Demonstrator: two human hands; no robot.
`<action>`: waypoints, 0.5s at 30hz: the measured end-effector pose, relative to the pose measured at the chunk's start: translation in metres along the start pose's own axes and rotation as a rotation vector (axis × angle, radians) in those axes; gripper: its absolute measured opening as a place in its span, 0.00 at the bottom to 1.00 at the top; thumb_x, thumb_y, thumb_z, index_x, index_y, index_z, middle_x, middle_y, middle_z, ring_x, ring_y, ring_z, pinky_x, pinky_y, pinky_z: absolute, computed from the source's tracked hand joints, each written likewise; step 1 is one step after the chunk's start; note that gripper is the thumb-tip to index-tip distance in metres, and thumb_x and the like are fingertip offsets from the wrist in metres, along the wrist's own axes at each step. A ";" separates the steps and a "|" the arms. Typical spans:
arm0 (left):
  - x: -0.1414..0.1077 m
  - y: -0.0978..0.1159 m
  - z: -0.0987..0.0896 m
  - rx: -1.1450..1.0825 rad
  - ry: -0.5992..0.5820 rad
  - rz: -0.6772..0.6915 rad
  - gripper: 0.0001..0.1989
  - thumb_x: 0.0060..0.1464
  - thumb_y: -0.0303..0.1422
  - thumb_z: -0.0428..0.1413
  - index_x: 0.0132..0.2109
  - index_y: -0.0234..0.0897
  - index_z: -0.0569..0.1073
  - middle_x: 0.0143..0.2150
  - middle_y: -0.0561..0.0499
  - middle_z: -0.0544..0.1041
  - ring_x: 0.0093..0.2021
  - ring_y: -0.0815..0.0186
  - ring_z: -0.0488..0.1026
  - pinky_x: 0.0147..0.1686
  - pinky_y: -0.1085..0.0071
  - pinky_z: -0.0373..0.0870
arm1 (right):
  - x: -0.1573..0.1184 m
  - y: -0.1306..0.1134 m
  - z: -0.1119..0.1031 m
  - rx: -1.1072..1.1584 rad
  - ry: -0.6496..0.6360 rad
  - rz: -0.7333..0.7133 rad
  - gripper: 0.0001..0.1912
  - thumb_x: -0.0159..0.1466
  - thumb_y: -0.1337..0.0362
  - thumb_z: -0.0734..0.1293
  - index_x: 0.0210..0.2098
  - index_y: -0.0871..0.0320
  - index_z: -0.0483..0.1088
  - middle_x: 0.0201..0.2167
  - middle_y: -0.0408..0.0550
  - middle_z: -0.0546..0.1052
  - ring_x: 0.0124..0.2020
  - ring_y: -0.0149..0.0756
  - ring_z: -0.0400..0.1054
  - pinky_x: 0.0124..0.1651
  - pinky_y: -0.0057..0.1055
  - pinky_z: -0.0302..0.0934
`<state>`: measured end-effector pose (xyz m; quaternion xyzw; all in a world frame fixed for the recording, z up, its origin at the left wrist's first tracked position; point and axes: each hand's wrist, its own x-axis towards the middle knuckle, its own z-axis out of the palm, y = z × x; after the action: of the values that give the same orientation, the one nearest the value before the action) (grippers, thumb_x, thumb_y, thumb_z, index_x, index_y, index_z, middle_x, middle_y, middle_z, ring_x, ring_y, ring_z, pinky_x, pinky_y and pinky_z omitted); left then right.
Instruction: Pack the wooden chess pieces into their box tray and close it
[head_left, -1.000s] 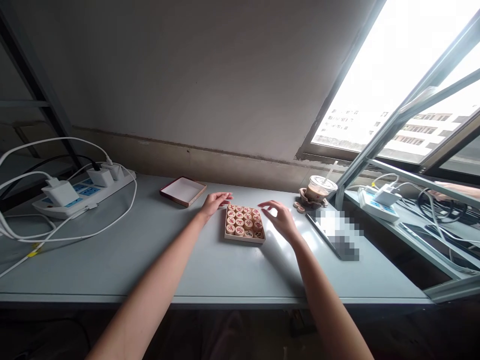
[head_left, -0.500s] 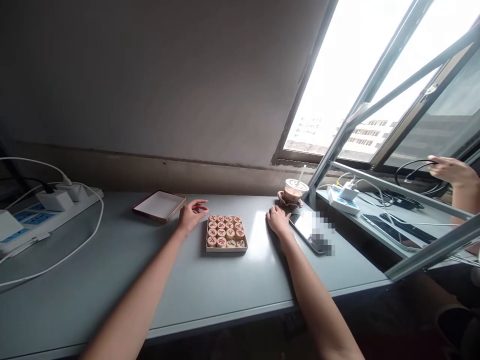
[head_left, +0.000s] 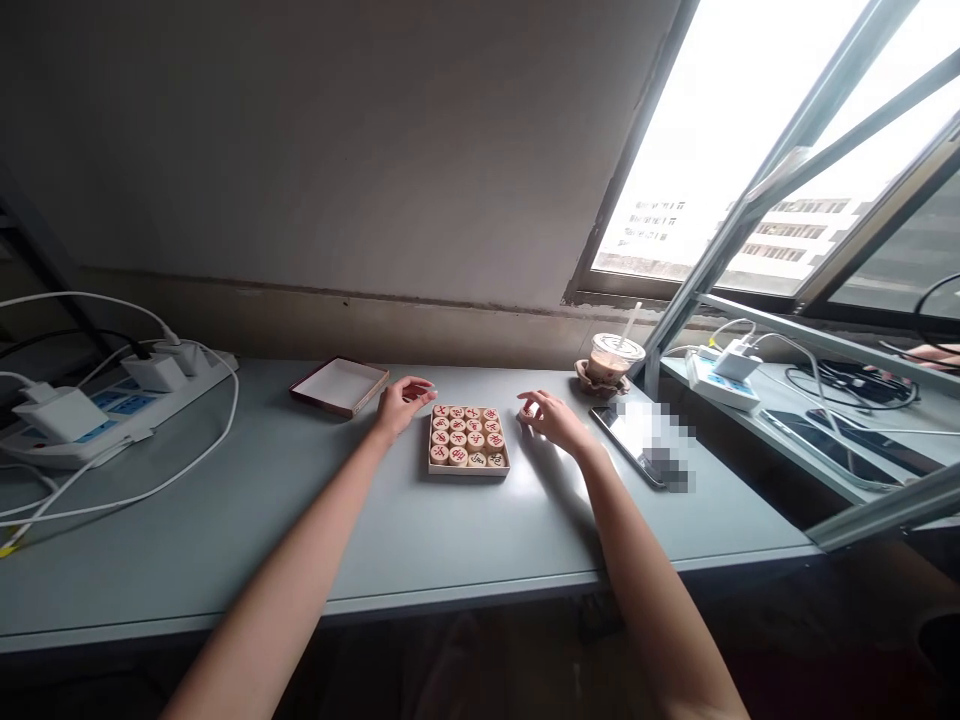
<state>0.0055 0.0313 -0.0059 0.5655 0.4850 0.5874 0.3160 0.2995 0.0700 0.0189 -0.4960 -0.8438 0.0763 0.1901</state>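
A shallow box [head_left: 469, 474] of round wooden Chinese chess pieces [head_left: 475, 440] sits on the grey table, most marked in red and a couple in the front row in black. Just left of it hovers my left hand [head_left: 401, 405], thumb and fingers apart and curved, with nothing visible in them. On the box's right, my right hand [head_left: 553, 420] has a single Chinese chess piece [head_left: 527, 412] with red marking at its fingertips, close to the tabletop. The fingers partly cover that piece. Behind my left hand lies the upturned box lid [head_left: 337, 384], white inside.
A lidded drink cup with a straw [head_left: 616, 360] stands in a brown carrier at the back right, near a phone [head_left: 630, 447]. Power strips [head_left: 120, 410] with white cables lie left and right [head_left: 721, 380]. A metal frame crosses the right side, beyond which another person's hand [head_left: 937, 354] shows.
My right hand has risen from lying on the table and moved toward the box, a Chinese chess piece now at its fingertips. The view has shifted slightly; my left hand stays beside the box.
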 end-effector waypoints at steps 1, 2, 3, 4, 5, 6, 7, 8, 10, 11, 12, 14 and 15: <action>0.000 0.000 0.001 -0.018 -0.011 0.002 0.18 0.44 0.44 0.60 0.36 0.34 0.72 0.33 0.46 0.77 0.37 0.63 0.73 0.38 0.69 0.66 | 0.000 0.000 0.001 0.001 -0.003 -0.007 0.15 0.61 0.68 0.62 0.47 0.58 0.70 0.41 0.51 0.72 0.35 0.33 0.69 0.42 0.30 0.62; 0.000 0.000 0.001 -0.034 -0.018 0.002 0.17 0.46 0.44 0.58 0.36 0.34 0.72 0.32 0.46 0.77 0.37 0.63 0.74 0.38 0.69 0.66 | 0.001 0.000 0.001 0.003 -0.011 -0.015 0.14 0.61 0.68 0.62 0.46 0.58 0.71 0.41 0.51 0.72 0.34 0.33 0.68 0.42 0.30 0.62; 0.000 0.000 0.002 -0.048 -0.021 0.001 0.17 0.48 0.45 0.57 0.36 0.33 0.72 0.31 0.47 0.76 0.36 0.63 0.74 0.37 0.69 0.66 | 0.001 -0.001 0.001 0.008 -0.021 -0.021 0.12 0.61 0.67 0.62 0.43 0.58 0.73 0.40 0.51 0.72 0.33 0.32 0.68 0.41 0.30 0.61; 0.001 -0.001 0.002 -0.062 -0.022 0.000 0.17 0.49 0.45 0.56 0.35 0.33 0.72 0.30 0.47 0.76 0.36 0.63 0.74 0.37 0.69 0.66 | 0.000 -0.002 -0.001 0.020 -0.029 -0.027 0.11 0.60 0.66 0.63 0.41 0.58 0.74 0.39 0.51 0.72 0.32 0.32 0.68 0.40 0.30 0.61; 0.001 -0.001 0.002 -0.073 -0.020 0.000 0.17 0.49 0.44 0.56 0.35 0.33 0.72 0.30 0.47 0.76 0.35 0.64 0.74 0.36 0.70 0.66 | 0.000 -0.004 -0.003 0.045 -0.033 -0.034 0.10 0.59 0.64 0.64 0.39 0.57 0.75 0.38 0.50 0.73 0.31 0.32 0.68 0.38 0.30 0.61; 0.001 -0.002 0.002 -0.083 -0.019 0.002 0.16 0.49 0.44 0.55 0.35 0.33 0.72 0.30 0.47 0.76 0.35 0.64 0.74 0.35 0.70 0.66 | 0.000 -0.007 -0.006 0.086 -0.032 -0.041 0.10 0.59 0.62 0.65 0.38 0.56 0.75 0.37 0.49 0.73 0.30 0.32 0.68 0.36 0.30 0.61; 0.002 -0.002 0.002 -0.090 -0.019 0.002 0.16 0.49 0.43 0.55 0.35 0.33 0.72 0.30 0.47 0.76 0.35 0.64 0.74 0.35 0.70 0.66 | -0.001 -0.011 -0.010 0.143 -0.030 -0.050 0.11 0.59 0.59 0.65 0.38 0.55 0.75 0.37 0.48 0.74 0.30 0.32 0.68 0.35 0.30 0.61; 0.002 -0.003 0.002 -0.093 -0.021 0.001 0.15 0.49 0.43 0.55 0.35 0.33 0.72 0.30 0.47 0.76 0.35 0.64 0.74 0.35 0.70 0.66 | -0.002 -0.016 -0.014 0.212 -0.031 -0.065 0.13 0.59 0.56 0.65 0.38 0.55 0.74 0.37 0.47 0.74 0.30 0.32 0.67 0.35 0.30 0.61; 0.002 -0.004 0.002 -0.094 -0.028 0.000 0.15 0.50 0.42 0.55 0.35 0.33 0.72 0.30 0.48 0.76 0.34 0.64 0.74 0.35 0.70 0.66 | -0.004 -0.027 -0.022 0.359 -0.066 -0.111 0.16 0.59 0.51 0.65 0.40 0.54 0.74 0.37 0.47 0.74 0.33 0.33 0.67 0.37 0.31 0.61; 0.003 -0.004 0.002 -0.094 -0.031 0.000 0.14 0.50 0.42 0.55 0.35 0.33 0.72 0.30 0.48 0.76 0.34 0.64 0.74 0.35 0.70 0.66 | -0.005 -0.033 -0.024 0.418 -0.112 -0.140 0.17 0.58 0.51 0.65 0.40 0.54 0.73 0.38 0.47 0.74 0.35 0.34 0.67 0.39 0.31 0.61; 0.003 -0.004 0.002 -0.093 -0.034 0.000 0.14 0.50 0.42 0.55 0.35 0.34 0.72 0.30 0.48 0.76 0.34 0.64 0.74 0.36 0.69 0.66 | -0.006 -0.039 -0.026 0.460 -0.170 -0.169 0.18 0.57 0.50 0.65 0.41 0.54 0.73 0.39 0.47 0.75 0.36 0.34 0.67 0.41 0.32 0.61; 0.003 -0.004 0.002 -0.092 -0.031 0.000 0.14 0.50 0.42 0.55 0.35 0.34 0.72 0.30 0.48 0.76 0.34 0.64 0.74 0.36 0.69 0.66 | -0.007 -0.048 -0.028 0.504 -0.291 -0.212 0.18 0.56 0.51 0.67 0.41 0.55 0.73 0.41 0.47 0.75 0.39 0.36 0.66 0.43 0.32 0.61; 0.003 -0.004 0.002 -0.093 -0.028 -0.003 0.14 0.50 0.42 0.55 0.35 0.34 0.72 0.30 0.48 0.76 0.34 0.64 0.74 0.36 0.69 0.66 | -0.008 -0.052 -0.028 0.513 -0.346 -0.226 0.19 0.55 0.51 0.67 0.42 0.55 0.73 0.42 0.47 0.75 0.40 0.36 0.66 0.44 0.32 0.61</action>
<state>0.0064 0.0362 -0.0086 0.5578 0.4536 0.6008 0.3495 0.2723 0.0358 0.0589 -0.3150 -0.8664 0.3481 0.1702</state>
